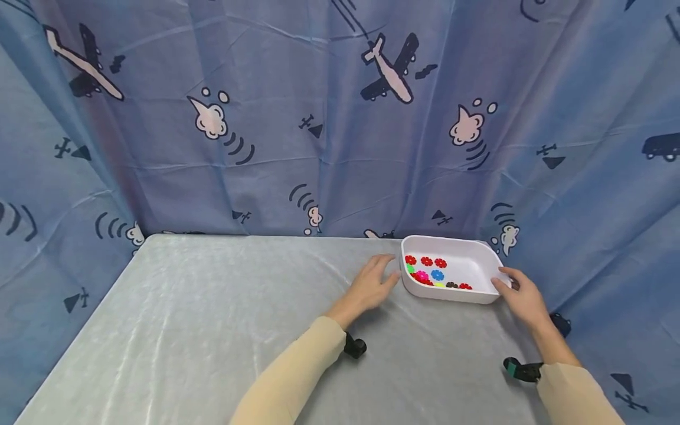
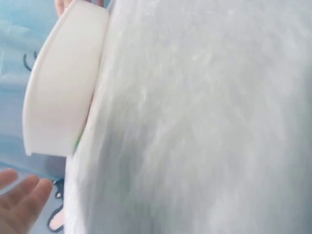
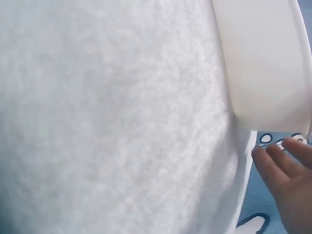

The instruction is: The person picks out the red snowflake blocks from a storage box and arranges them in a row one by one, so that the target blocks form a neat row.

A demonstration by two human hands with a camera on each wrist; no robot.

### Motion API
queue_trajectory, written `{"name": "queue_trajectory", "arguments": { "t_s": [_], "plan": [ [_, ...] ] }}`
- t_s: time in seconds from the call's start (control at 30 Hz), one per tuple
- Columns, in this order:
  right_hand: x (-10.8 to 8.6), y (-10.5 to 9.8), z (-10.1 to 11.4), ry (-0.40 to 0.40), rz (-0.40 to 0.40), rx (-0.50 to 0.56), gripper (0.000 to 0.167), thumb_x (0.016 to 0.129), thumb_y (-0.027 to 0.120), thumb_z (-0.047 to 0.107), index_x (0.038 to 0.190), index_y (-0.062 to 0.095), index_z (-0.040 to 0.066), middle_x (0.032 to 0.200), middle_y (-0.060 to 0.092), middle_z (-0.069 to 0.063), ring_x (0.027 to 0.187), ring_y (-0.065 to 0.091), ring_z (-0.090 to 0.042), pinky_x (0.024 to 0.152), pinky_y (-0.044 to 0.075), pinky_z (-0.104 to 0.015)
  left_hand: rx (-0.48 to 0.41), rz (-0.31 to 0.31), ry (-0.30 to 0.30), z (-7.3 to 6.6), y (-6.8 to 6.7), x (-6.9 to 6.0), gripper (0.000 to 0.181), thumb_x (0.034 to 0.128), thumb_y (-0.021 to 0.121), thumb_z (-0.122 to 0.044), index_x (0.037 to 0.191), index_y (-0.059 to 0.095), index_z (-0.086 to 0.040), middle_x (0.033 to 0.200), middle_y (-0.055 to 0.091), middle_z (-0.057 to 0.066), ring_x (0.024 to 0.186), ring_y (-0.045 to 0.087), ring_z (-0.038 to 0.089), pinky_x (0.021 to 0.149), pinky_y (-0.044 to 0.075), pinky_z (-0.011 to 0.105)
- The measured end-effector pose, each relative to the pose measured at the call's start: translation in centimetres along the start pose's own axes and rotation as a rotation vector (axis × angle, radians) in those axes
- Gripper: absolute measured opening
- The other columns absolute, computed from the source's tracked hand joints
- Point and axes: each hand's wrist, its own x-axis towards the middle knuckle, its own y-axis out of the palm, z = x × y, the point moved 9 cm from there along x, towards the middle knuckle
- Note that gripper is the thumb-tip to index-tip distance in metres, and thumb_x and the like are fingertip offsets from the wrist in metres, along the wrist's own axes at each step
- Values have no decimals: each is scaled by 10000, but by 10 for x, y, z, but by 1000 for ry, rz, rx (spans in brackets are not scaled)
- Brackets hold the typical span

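Observation:
A white plastic tray (image 1: 487, 265) with rounded corners stands at the back right of the cloth-covered table. Small flower-shaped pieces lie mostly in its left half, several of them red (image 1: 427, 261), others blue (image 1: 437, 275), pink (image 1: 422, 275), green, yellow and dark. My left hand (image 1: 369, 285) is just off the tray's left end, fingers extended and holding nothing; its fingers (image 2: 30, 192) also show in the left wrist view. At the right end is my right hand (image 1: 523, 297), thumb by the rim, its fingers (image 3: 275, 163) fairly straight. Whether it touches the tray is unclear.
A pale grey cloth (image 1: 212, 319) covers the table. Behind it and along both sides hangs a blue curtain (image 1: 276, 118) printed with planes and clouds, close to the tray's back edge. Dark cameras are strapped to the left wrist (image 1: 355, 346) and right wrist (image 1: 523, 370).

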Motion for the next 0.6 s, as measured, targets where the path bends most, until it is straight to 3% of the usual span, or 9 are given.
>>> {"name": "queue_trajectory", "arguments": {
  "t_s": [0.13, 0.23, 0.33, 0.43, 0.6],
  "plan": [
    [0, 5, -8, 40, 15, 108, 667, 1068, 503, 385, 1511, 337, -86, 1522, 283, -409, 1301, 417, -550, 885, 547, -364, -40, 14, -25, -2, 15, 8, 521, 1057, 505, -401, 1515, 471, -156, 1501, 484, 78, 1385, 469, 231, 1148, 369, 376],
    [0, 8, -13, 72, 22, 190, 670, 1067, 511, 372, 1522, 323, -83, 1542, 275, -395, 1241, 499, -441, 715, 510, -141, -52, 37, -61, 0, 30, 12, 540, 1053, 501, -442, 1532, 454, -197, 1506, 473, 60, 1378, 474, 222, 1141, 379, 381],
    [-2, 10, -18, 106, 27, 257, 682, 1064, 517, 371, 1532, 305, -79, 1558, 266, -379, 1076, 588, -170, 715, 513, -111, -68, 64, -99, 0, 42, 15, 558, 1049, 491, -476, 1546, 436, -230, 1517, 460, 48, 1379, 471, 220, 1139, 382, 399],
    [-3, 11, -20, 121, 28, 280, 699, 1056, 529, 391, 1536, 307, -66, 1562, 278, -366, 933, 529, 40, 741, 528, -130, -81, 73, -124, -2, 48, 17, 564, 1044, 486, -487, 1544, 440, -232, 1514, 464, 55, 1370, 478, 219, 1136, 388, 406],
    [-1, 12, -19, 112, 35, 284, 692, 1057, 531, 390, 1538, 308, -56, 1562, 284, -360, 1044, 561, -87, 746, 522, -116, -134, 53, -169, -4, 54, 24, 559, 1040, 515, -448, 1529, 458, -183, 1406, 524, 67, 1177, 544, 164, 1052, 444, 345]
  ]
}}
